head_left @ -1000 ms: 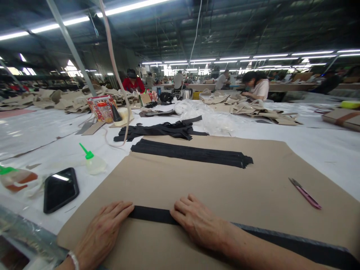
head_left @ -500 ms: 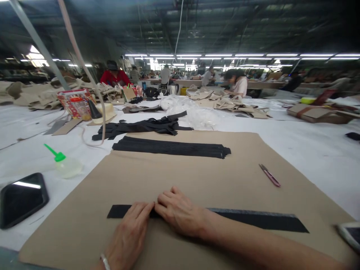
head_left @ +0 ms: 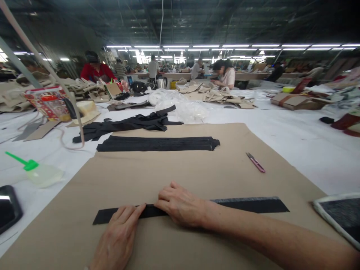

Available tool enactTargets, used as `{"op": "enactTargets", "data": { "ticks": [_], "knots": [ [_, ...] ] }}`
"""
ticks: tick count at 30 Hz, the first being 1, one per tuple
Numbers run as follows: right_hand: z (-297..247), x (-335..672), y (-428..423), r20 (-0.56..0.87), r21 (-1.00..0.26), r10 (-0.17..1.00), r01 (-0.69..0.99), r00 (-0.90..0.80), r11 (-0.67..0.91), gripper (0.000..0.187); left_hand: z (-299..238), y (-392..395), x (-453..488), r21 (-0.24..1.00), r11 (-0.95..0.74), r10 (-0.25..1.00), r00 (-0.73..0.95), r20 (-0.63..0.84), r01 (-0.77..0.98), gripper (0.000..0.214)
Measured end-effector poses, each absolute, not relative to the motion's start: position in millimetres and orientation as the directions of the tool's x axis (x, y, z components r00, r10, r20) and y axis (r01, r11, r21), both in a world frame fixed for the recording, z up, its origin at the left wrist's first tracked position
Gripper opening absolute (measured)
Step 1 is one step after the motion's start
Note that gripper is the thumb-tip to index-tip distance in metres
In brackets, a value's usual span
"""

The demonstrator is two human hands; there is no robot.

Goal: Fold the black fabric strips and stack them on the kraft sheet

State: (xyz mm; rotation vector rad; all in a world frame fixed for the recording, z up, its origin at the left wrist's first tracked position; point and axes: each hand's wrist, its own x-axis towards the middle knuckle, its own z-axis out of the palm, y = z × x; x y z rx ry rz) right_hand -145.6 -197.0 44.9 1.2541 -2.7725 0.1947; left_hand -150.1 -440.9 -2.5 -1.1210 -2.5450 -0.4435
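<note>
A long black fabric strip point(head_left: 253, 205) lies across the brown sheet point(head_left: 168, 172) in front of me, with a greyish band along its far edge on the right. My left hand point(head_left: 119, 228) is closed on the strip near its left end, fingertips pressed at the far edge. My right hand point(head_left: 180, 204) has its fingers curled and pinched on the same edge, a short way to the right. Between the two hands a narrow stretch of the strip shows. The right hand and forearm hide its middle part.
Stacked black strips point(head_left: 157, 144) lie farther up the sheet, with a loose black heap point(head_left: 123, 125) behind. Pink thread snips point(head_left: 255, 162) rest at right. A green-tipped bottle point(head_left: 42, 174) and a phone point(head_left: 8, 208) are left; a dark pad with pale edging point(head_left: 340, 213) is right.
The camera view has swung to the right, shifting the scene leftward. My left hand has slid left along the strip, widening the gap between my hands. Both hands stay on the strip.
</note>
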Motion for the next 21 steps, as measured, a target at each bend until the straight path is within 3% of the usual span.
{"op": "enactTargets", "data": {
  "ticks": [21],
  "knots": [
    [47.8,-133.2,-175.0,0.106,-0.002,-0.758,-0.763,-0.643,0.647,0.018,-0.7,-439.1,-152.7,-0.046,0.628,0.753,-0.591,0.288,0.777,0.068]
  ]
}}
